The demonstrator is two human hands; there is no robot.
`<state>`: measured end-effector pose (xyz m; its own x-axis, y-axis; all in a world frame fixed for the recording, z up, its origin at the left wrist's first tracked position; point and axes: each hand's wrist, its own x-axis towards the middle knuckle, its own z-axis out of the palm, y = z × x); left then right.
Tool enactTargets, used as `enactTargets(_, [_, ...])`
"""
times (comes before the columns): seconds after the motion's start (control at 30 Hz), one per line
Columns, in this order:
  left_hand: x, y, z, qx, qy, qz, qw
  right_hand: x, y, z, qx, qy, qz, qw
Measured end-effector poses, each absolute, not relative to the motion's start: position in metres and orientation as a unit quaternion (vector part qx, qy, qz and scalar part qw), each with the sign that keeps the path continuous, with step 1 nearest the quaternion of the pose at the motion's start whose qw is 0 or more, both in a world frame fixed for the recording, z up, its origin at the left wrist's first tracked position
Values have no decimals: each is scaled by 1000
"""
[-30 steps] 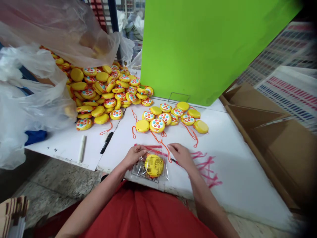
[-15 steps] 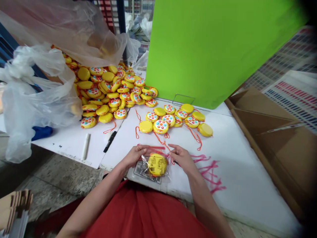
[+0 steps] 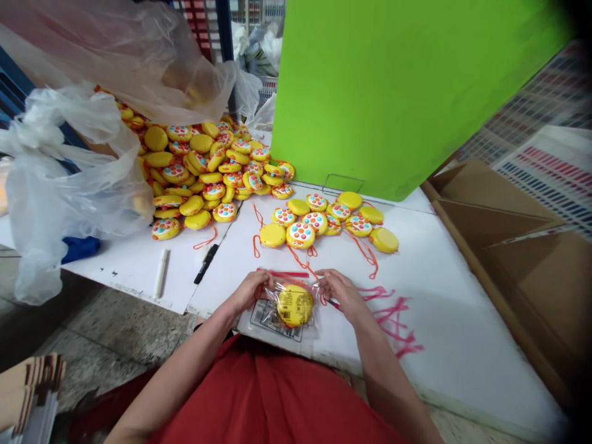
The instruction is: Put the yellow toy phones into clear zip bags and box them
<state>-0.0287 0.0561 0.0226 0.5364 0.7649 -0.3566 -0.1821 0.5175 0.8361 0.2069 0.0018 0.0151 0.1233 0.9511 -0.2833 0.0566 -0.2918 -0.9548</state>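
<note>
A clear plastic bag (image 3: 269, 313) lies at the table's near edge with a round yellow toy (image 3: 295, 304) inside, its printed back showing through. My left hand (image 3: 253, 288) pinches the bag's upper left corner. At the upper right corner, the fingers of my right hand (image 3: 340, 291) are closed on the same bag. A pink strip (image 3: 287, 274) lies just beyond the bag's top edge. Beneath the bag is a flat printed packet (image 3: 263, 316), mostly covered. An orange cord runs beside my right fingers.
Several yellow toys with coloured buttons (image 3: 300, 235) lie ahead, and a large heap (image 3: 198, 179) spills from a plastic sack at left. Pink strips (image 3: 393, 324) lie at right, near a cardboard box (image 3: 499, 265). Two markers (image 3: 206, 264) rest at left. A green board (image 3: 393, 92) stands behind.
The fingers of my right hand have closed in on the bag's right corner. The bag's top edge has drawn back toward me, leaving the pink strip more visible. My left hand stays nearly in place.
</note>
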Motion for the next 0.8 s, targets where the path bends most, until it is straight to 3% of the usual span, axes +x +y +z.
enactTargets(0.13, [-25,53,22,396,409,313,760,198,1,18,-618,-504,498,341])
enactTargets(0.3, [-22,51,21,440,458,269,724,233,-4,29,-637,-499,456,370])
enactTargets(0.43, [-20,48,24,462,472,261,704,311,-5,41,-722,-371,257,524])
enactTargets(0.5, [-18,47,24,479,480,262,686,353,0,43,-706,-275,91,646])
enactTargets(0.57, [-16,45,22,505,484,259,666,387,11,40,-676,-203,-27,708])
enactTargets(0.7, [-13,42,14,595,486,254,588,420,48,18,-757,-221,11,615])
enactTargets(0.8, [-10,39,9,709,481,242,455,420,76,-5,-805,-280,56,520])
